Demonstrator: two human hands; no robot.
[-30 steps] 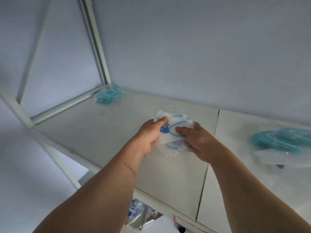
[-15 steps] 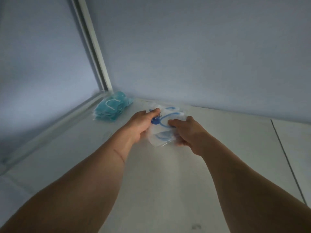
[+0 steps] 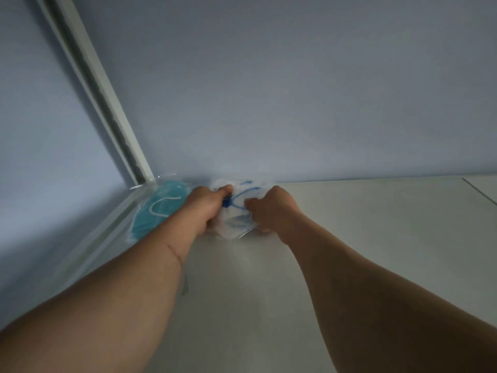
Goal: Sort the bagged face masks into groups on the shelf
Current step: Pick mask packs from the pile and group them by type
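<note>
Gripping white bagged mask [image 3: 239,208], both hands near shelf's [image 3: 349,238] back edge.

Between your left hand [image 3: 207,208] and right hand [image 3: 271,208] you grip a clear plastic bag holding a white face mask with dark blue loops [image 3: 236,211]. Just left of your left hand lies a clear bagged teal mask with white ear loops [image 3: 158,208], on the off-white shelf [image 3: 363,238].

— Can any writing be read on the bagged white mask [image 3: 240,208]?
— No. It carries blue marks, but they are blurred and form no letters that can be made out.
— And on the teal masks [image 3: 158,208] in their clear bags?
— No label or number can be read there.
</note>
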